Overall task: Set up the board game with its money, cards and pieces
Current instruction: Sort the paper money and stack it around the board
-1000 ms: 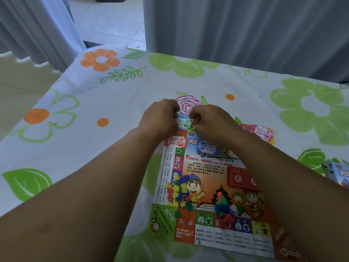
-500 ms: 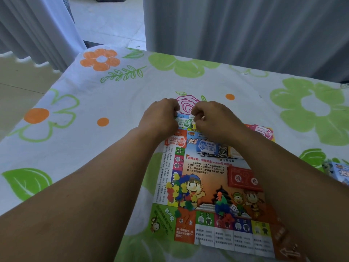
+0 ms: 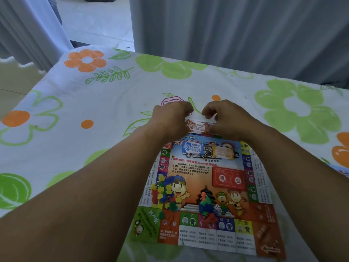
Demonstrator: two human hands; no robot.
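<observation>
While the board (image 3: 190, 168) lies flat, hands (image 3: 171, 118) (image 3: 229, 119) pinch orange money (image 3: 200, 127).

Floral tablecloth (image 3: 98, 103) over table; grey curtains (image 3: 236, 35) behind; tiled floor (image 3: 98, 21) beyond.

A table with a white cloth (image 3: 117, 103) full of big green and orange flowers holds a bright paper game board (image 3: 190, 167) lying flat near the front, and a bit of something blue (image 3: 340, 170) at the right edge.
</observation>
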